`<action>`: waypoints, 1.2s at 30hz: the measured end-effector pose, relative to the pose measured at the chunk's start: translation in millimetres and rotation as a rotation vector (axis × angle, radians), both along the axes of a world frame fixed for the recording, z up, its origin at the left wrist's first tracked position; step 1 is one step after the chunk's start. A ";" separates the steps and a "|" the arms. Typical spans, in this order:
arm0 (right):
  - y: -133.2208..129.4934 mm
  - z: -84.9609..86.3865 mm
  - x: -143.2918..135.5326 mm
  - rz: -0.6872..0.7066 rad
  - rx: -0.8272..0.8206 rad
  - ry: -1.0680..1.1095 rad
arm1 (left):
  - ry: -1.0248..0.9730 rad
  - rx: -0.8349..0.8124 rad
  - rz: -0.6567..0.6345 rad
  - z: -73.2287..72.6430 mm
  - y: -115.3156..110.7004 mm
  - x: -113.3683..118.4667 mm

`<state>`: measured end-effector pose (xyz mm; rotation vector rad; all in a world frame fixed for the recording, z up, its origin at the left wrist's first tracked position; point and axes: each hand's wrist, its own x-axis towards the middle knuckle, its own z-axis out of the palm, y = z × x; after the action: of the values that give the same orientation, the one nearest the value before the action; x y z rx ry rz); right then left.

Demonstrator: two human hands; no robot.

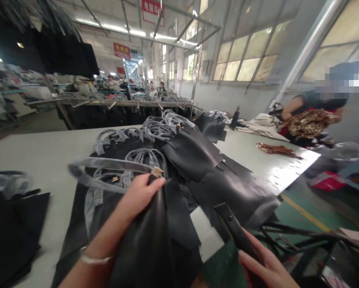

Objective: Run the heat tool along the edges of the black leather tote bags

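My left hand (pixel 140 194) is closed on the top edge of a black leather panel (pixel 149 244), beside a gold-coloured fitting (pixel 157 172) where a plastic-wrapped handle (pixel 107 163) joins. That handle arches to the left over the pile. At the lower right, my right hand (pixel 261 260) is closed around a dark strap-like piece (pixel 235 228), whose end points up and left. Between the hands, a pale flat piece (pixel 207 234) shows. More black leather panels (pixel 194 150) with wrapped handles (pixel 158 127) lie heaped just beyond my left hand.
Another black stack (pixel 14 228) lies on the pale table (pixel 56 150) at left. Brown straps (pixel 277 150) rest near its right edge. At far right, a person (pixel 326 100) holds a bundle of gold chains (pixel 309 123). Dark pieces hang from a rack (pixel 119 103) behind.
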<state>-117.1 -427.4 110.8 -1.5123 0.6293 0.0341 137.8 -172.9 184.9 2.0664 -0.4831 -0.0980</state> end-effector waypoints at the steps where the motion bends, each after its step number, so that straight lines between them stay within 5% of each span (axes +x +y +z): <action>1: -0.2 2.6 1.0 0.005 -0.008 0.006 | -0.017 0.076 -0.080 -14.4 -16.2 -0.5; 6: 1.9 4.4 9.6 0.043 -0.075 0.071 | 0.121 0.216 -0.341 -103.2 -47.5 -27.1; 10: 10.9 -9.8 24.3 0.162 -0.027 0.146 | -0.100 0.265 -0.273 -141.5 -27.2 -64.6; 14: 21.2 -16.2 45.2 0.285 0.031 0.238 | -0.172 0.406 -0.177 -150.2 -11.8 -82.3; 24: 30.8 -0.2 91.3 0.475 0.086 0.275 | -0.144 0.385 -0.186 -151.6 -10.5 -77.3; 30: 16.5 0.7 79.1 0.459 0.109 0.352 | -0.129 0.369 -0.196 -146.3 -7.9 -77.6; 36: 38.6 -12.6 99.1 0.356 -0.043 0.193 | -0.126 0.359 -0.196 -148.3 -8.4 -72.8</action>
<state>-18.0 -388.8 98.2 -1.6591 0.5085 0.4456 64.9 -181.3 36.6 2.3797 -0.7930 -0.1826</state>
